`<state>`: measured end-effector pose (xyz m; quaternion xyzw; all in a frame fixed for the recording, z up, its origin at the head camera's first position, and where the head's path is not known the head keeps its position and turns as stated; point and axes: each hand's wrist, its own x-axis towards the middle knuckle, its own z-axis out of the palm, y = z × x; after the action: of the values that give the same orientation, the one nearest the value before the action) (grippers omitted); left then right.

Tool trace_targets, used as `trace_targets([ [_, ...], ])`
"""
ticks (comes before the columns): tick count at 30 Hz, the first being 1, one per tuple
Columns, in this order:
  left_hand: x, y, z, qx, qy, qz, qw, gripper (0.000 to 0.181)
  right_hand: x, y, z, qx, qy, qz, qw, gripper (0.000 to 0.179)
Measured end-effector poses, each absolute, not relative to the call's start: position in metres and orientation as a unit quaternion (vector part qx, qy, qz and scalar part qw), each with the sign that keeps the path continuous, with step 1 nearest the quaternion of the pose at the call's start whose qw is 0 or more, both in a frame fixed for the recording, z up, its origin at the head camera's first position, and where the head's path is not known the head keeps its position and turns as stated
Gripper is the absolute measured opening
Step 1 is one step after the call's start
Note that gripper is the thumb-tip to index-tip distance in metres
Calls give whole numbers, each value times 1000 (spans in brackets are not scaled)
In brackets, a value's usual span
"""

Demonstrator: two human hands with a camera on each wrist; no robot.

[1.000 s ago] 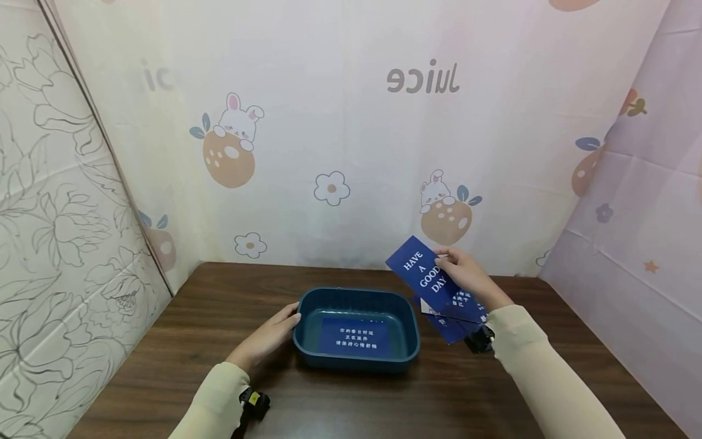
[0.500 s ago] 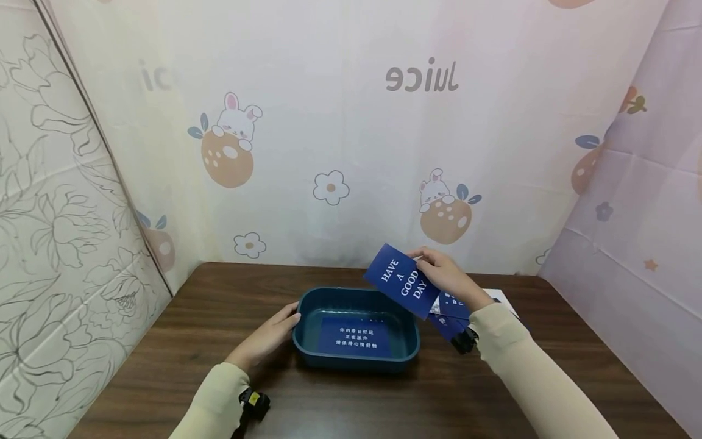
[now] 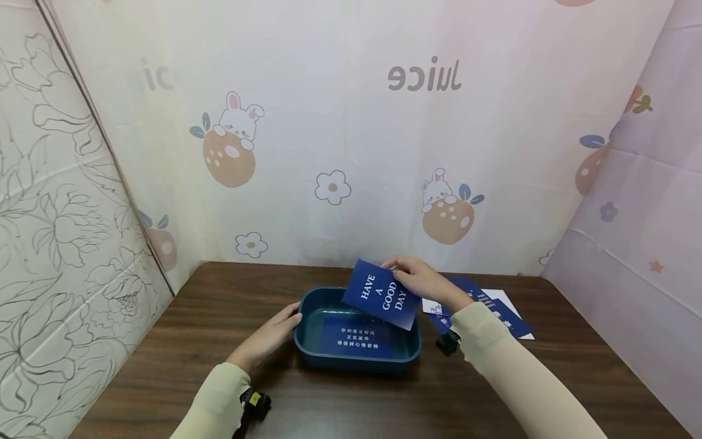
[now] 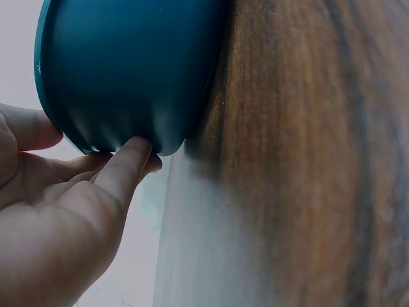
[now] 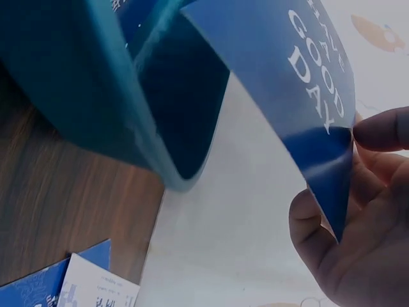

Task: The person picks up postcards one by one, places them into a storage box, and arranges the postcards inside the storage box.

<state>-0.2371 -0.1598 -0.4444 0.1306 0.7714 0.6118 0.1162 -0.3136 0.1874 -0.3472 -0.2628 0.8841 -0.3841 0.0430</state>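
Note:
A blue card (image 3: 380, 294) printed "HAVE A GOOD DAY" hangs tilted over the right rear part of a dark teal plastic bin (image 3: 356, 364). My right hand (image 3: 422, 279) pinches it near its right edge, thumb on the printed face; the right wrist view shows the card (image 5: 281, 70) bent at the grip. My left hand (image 3: 269, 335) holds the bin's left end, thumb at the rim and fingers against the outer wall, as the left wrist view shows on the bin (image 4: 128, 70). Flat on the bin's floor lies another blue card (image 3: 351, 344) with white Chinese characters.
Several blue and white cards (image 3: 507, 317) lie overlapped on the wooden table (image 3: 329, 408), right of the bin and partly behind my right forearm. A printed curtain (image 3: 340, 122) hangs behind the table's back edge, with more curtains at both sides.
My right hand has carried the "HAVE A GOOD DAY" card leftward and slightly down, from above the loose cards to over the bin. My left hand and the bin have stayed put.

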Motion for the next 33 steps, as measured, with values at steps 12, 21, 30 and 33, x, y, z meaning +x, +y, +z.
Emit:
trace_targets([
  [12, -238, -159, -444, 118, 776, 611, 108, 52, -313, 161, -351, -314, 887, -331, 71, 28],
  [21, -238, -159, -445, 119, 777, 608, 110, 52, -316, 146, -353, -337, 880, -318, 103, 24],
  [30, -239, -159, -446, 123, 773, 612, 113, 52, -316, 132, -354, -334, 894, -280, 103, 22],
  [33, -238, -160, -446, 129, 771, 613, 114, 51, -318, 128, -355, -333, 899, -262, 110, 22],
])
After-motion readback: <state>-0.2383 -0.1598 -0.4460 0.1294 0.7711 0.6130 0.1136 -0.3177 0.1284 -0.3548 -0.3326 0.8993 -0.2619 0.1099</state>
